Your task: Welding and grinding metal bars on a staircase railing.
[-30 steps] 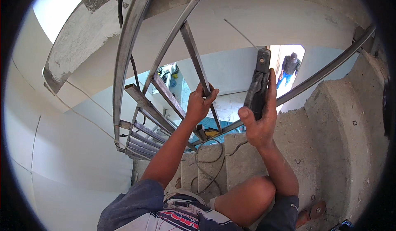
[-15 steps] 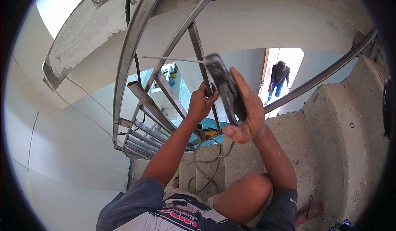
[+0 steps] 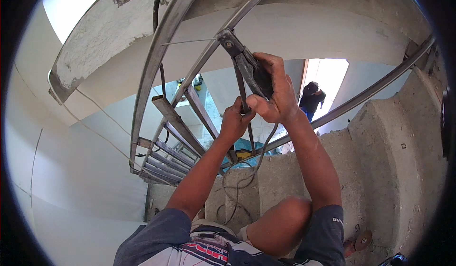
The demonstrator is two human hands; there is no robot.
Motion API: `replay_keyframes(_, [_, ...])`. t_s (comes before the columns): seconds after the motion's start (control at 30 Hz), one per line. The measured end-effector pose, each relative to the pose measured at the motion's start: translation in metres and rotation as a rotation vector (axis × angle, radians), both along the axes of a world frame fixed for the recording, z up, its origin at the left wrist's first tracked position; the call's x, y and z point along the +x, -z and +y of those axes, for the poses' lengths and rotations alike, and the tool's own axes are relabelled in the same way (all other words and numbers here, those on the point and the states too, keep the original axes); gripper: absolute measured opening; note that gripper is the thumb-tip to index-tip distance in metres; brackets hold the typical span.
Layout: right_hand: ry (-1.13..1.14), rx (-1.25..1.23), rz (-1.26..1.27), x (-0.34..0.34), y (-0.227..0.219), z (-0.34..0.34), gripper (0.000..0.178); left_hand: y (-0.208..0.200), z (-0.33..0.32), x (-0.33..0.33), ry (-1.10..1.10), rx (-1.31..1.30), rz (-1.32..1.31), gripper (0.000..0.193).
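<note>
My right hand (image 3: 279, 95) is wrapped around a black welding electrode holder (image 3: 249, 68). A thin welding rod (image 3: 187, 41) sticks out leftward from its jaw, crossing in front of the curved metal rails. Just below, my left hand (image 3: 235, 122) grips an upright square metal bar (image 3: 251, 135) of the railing, its fingers closed around it. The holder's head covers the upper end of this bar, so I cannot tell whether the rod touches the upper curved rail (image 3: 202, 59). A dark cable (image 3: 267, 145) hangs from the holder to the steps.
Curved concrete steps (image 3: 327, 164) rise to the right. More railing bars (image 3: 173, 152) stand to the left, beside a white wall (image 3: 80, 171). At lower right lies a tool with a round disc (image 3: 363, 239). Below, another person (image 3: 312, 99) stands by a bright doorway.
My right hand has moved up and left with the electrode holder, bringing it in front of the bar's top. My left hand keeps its grip. The person below has moved slightly left and lower in view.
</note>
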State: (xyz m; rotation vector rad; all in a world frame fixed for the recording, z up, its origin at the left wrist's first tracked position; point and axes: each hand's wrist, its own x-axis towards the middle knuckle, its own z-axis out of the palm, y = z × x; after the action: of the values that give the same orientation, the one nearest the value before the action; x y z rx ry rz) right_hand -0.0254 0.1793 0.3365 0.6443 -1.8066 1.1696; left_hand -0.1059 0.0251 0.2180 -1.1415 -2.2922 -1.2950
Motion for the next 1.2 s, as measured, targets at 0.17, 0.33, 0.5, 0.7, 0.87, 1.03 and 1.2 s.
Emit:
replay_keyframes(0.17, [0.042, -0.017, 0.025, 0.001, 0.001, -0.003, 0.083, 0.001, -0.001, 0.001, -0.028, -0.023, 0.024, 0.037])
replay_keyframes(0.33, [0.072, -0.011, -0.058, 0.007, -0.006, -0.006, 0.083, -0.003, 0.000, 0.004, -0.006, 0.072, 0.014, 0.033])
replay_keyframes(0.5, [0.116, -0.001, -0.071, 0.008, -0.006, -0.006, 0.081, 0.008, -0.001, -0.006, 0.002, 0.020, 0.117, 0.027])
replay_keyframes(0.7, [0.109, -0.003, -0.061, 0.010, -0.008, -0.007, 0.078, 0.008, -0.004, -0.007, 0.018, 0.061, -0.010, 0.025])
replay_keyframes(0.87, [0.097, -0.010, -0.111, 0.014, -0.008, -0.006, 0.078, 0.004, -0.001, -0.001, 0.012, 0.045, 0.042, 0.026])
replay_keyframes(1.03, [0.069, -0.007, -0.137, 0.015, -0.010, -0.006, 0.079, 0.010, -0.004, -0.007, -0.002, -0.003, 0.106, 0.026])
replay_keyframes(1.2, [0.072, -0.114, 0.044, 0.031, -0.006, 0.001, 0.088, 0.002, 0.003, 0.002, -0.014, 0.080, 0.102, 0.024])
